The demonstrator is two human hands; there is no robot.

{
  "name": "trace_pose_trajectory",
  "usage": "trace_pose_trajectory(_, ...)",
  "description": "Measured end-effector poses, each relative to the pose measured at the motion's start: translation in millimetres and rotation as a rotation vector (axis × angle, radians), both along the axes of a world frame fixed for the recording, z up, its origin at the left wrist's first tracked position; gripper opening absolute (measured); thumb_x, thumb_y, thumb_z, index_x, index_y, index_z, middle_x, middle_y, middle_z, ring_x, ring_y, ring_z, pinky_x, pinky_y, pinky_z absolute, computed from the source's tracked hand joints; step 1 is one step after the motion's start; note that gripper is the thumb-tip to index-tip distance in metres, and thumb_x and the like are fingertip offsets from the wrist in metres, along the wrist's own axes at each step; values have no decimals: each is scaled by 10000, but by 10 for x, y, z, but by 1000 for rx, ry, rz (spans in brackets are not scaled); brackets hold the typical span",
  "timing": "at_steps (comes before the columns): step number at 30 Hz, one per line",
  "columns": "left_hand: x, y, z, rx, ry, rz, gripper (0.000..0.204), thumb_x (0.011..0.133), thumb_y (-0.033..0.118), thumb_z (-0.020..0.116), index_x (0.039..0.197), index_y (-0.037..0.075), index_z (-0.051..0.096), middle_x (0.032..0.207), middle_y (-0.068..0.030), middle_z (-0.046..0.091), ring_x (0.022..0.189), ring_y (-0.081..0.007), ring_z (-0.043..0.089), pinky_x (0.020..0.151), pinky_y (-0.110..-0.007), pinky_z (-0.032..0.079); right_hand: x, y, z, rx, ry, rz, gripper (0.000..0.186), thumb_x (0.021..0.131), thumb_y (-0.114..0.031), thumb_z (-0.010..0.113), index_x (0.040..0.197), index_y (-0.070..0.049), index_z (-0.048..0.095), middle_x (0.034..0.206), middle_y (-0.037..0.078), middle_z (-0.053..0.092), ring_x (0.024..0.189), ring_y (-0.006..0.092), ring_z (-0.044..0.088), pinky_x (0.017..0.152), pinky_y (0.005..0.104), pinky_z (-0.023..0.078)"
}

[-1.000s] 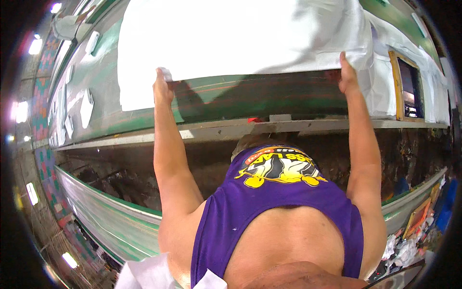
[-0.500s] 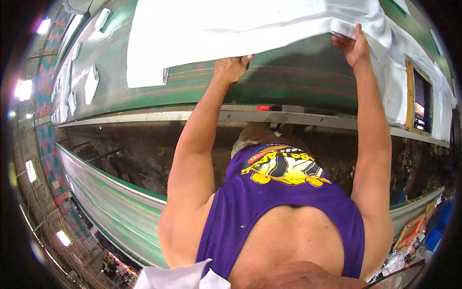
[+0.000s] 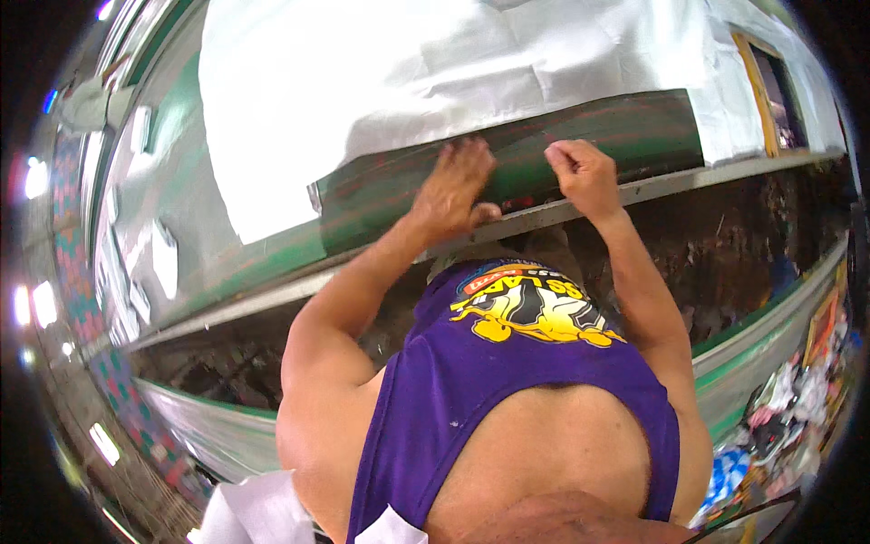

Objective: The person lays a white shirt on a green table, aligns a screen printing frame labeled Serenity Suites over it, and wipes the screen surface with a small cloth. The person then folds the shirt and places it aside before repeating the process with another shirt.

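Note:
A large white cloth [image 3: 435, 68] lies over a long green table [image 3: 634, 122], with a few wrinkles and a strip of table bare along its near edge. My left hand [image 3: 456, 190] is over that bare strip, just short of the cloth's edge. Its fingers are stretched out and slightly blurred; whether it touches the table I cannot tell. To its right, my right hand [image 3: 587, 181] hovers near the table's front edge with fingers curled and thumb against them. Anything inside that grip is hidden.
At the right, a wooden-framed screen [image 3: 770, 95] rests on white cloth. Several pale angled pieces [image 3: 165, 258] line the table's left part. A small metal piece [image 3: 314, 198] sits by the cloth's edge. Behind me runs another green table [image 3: 204, 422], with piled rags [image 3: 784, 408] at right.
Both hands have let go of the cloth's near edge and come back toward me, the right one also moving left. The lifted right part of the cloth now lies down on the table.

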State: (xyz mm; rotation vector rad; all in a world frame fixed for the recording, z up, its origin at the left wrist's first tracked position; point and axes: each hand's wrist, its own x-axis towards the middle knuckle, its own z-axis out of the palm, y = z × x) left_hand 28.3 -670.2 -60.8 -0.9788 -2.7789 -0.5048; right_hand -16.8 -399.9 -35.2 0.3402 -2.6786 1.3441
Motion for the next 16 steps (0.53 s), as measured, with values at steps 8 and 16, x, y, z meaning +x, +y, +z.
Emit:
trace_pose_trajectory(8, -42, 175, -23, 417, -691, -259, 822, 1022, 648, 409, 1422, -57, 544, 1530, -265, 475, 1466, -378, 405, 1211, -444, 280, 82, 92, -324, -17, 83, -191, 138, 898, -192, 744, 864, -59, 727, 811, 107, 706, 729, 301, 680, 658, 399, 543)
trace_pose_trajectory(16, -856, 710, -259, 840, -724, -330, 548, 988, 395, 655, 1251, -86, 662, 1334, -270, 638, 1295, -369, 591, 1063, -426, 481, 497, 472, -47, 35, 318, -424, 78, 858, -156, 748, 845, -105, 691, 830, 112, 683, 836, 340, 662, 757, 458, 534)
